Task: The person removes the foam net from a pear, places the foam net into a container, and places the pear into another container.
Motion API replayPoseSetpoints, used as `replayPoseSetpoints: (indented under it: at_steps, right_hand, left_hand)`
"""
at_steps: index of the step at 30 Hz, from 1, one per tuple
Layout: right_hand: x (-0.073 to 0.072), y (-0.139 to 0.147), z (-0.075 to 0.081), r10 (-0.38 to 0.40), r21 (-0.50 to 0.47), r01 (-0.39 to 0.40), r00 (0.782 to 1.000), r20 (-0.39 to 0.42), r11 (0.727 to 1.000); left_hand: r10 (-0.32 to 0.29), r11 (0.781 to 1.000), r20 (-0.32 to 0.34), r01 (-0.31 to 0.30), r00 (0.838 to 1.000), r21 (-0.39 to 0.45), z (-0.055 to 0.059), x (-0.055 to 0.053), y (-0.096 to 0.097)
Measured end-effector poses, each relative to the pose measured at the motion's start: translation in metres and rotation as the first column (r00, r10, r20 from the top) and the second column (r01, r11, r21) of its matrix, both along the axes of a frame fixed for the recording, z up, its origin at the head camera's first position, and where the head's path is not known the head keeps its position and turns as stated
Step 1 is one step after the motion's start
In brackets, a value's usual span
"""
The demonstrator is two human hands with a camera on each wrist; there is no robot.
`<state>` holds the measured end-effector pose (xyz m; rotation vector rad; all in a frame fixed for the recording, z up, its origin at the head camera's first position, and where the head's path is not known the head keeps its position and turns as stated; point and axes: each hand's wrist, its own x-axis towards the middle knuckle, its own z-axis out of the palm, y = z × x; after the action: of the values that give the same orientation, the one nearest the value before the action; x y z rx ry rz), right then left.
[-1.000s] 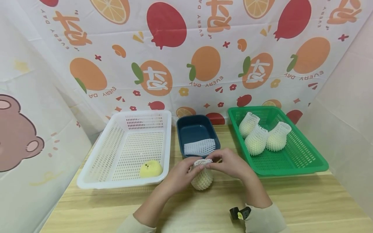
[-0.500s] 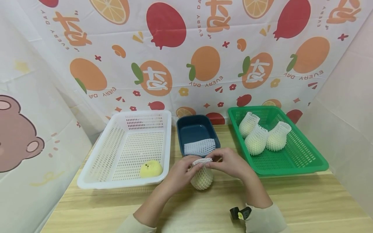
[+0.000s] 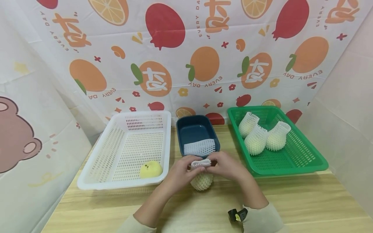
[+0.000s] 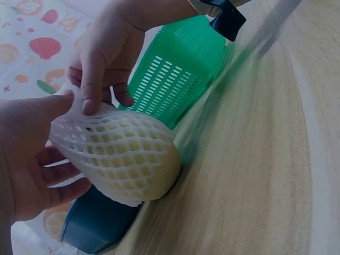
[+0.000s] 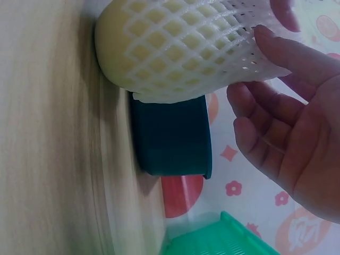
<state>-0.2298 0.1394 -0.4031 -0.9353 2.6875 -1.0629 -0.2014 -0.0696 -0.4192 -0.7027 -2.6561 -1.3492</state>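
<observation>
Between the hands, a pale yellow round fruit (image 4: 168,175) stands on the wooden table, wrapped in a white foam fruit net (image 4: 119,149). My left hand (image 3: 180,171) pinches the net's upper rim on the left, thumb on the near side. On the opposite side my right hand (image 3: 228,165) pinches the same rim between thumb and fingers. In the right wrist view the fruit's bare bottom (image 5: 109,48) pokes out below the net. The net's open mouth shows between both hands in the head view, above the fruit.
A white basket (image 3: 123,185) at left holds one bare yellow fruit (image 3: 151,169). Behind the hands, a dark blue bin (image 3: 193,121) holds flat foam netting (image 3: 199,147). The green basket (image 3: 294,170) at right holds three netted fruits (image 3: 255,142).
The right hand's fingers have shifted slightly inward along the net's rim, and the net's mouth has changed shape. The fruit stays in place.
</observation>
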Motion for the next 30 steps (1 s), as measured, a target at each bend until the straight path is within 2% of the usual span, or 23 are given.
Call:
replayPoseSetpoints:
  at_steps: [6,14,25,30]
  right_hand:
    - [0.0008,0.0013,0.0021,0.005,-0.034,-0.005,1.0,-0.001,0.999]
    - [0.0029,0.0038,0.0065,-0.027,-0.032,0.027,1.0,-0.009,0.999]
    - [0.0017,0.0048,0.0041,-0.025,0.028,0.023,0.998,0.054,0.999]
    - [0.0019,0.0026,-0.0011,-0.033,0.043,0.029,0.994,0.107,0.999]
  left_hand:
    - [-0.012,1.0,0.011,0.012,1.0,-0.02,-0.003,-0.001,-0.0005]
    - [-0.012,0.999,-0.022,0.01,1.0,-0.051,-0.0057,-0.0024,-0.0003]
    - [-0.009,1.0,-0.087,0.008,0.996,-0.011,-0.0077,-0.0027,0.0004]
    - [-0.002,1.0,-0.077,0.003,0.997,0.005,-0.0066,-0.0024,0.0015]
